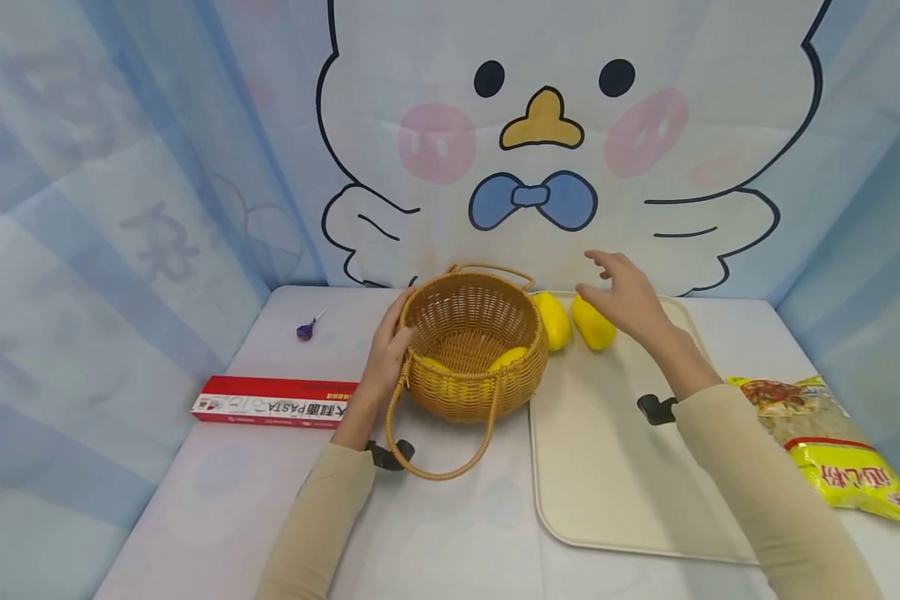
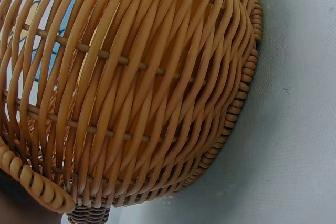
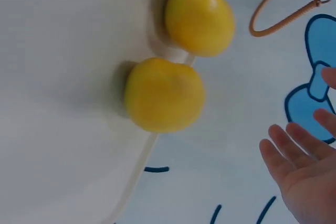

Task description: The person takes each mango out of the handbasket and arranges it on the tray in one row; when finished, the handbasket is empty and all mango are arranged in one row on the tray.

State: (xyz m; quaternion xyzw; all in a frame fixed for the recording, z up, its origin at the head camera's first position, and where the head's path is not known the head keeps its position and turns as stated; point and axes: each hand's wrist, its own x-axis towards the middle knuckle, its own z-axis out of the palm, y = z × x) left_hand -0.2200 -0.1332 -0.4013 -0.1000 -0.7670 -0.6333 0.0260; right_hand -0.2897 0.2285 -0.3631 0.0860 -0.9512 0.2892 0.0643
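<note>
A wicker basket (image 1: 461, 402) stands at the middle of the table, one handle hanging to the front and another at the back. My left hand (image 1: 385, 354) grips its left rim, thumb over the edge. Yellow fruit (image 1: 508, 358) shows inside. The woven wall (image 2: 157, 77) fills the left wrist view. Two more yellow fruits, one beside the basket (image 1: 552, 322) and one further right (image 1: 594, 327), lie at the back of a cream tray (image 1: 607, 467). Over the right one is my right hand (image 1: 624, 302), fingers spread and holding nothing; the right wrist view shows its palm (image 3: 310, 182) apart from both fruits.
A red pasta box (image 1: 273, 402) lies left of the basket, with a purple-wrapped lollipop (image 1: 305, 332) behind it. Right of the tray is a yellow food packet (image 1: 832, 467). A printed curtain (image 1: 435, 225) closes off the back and sides of the table.
</note>
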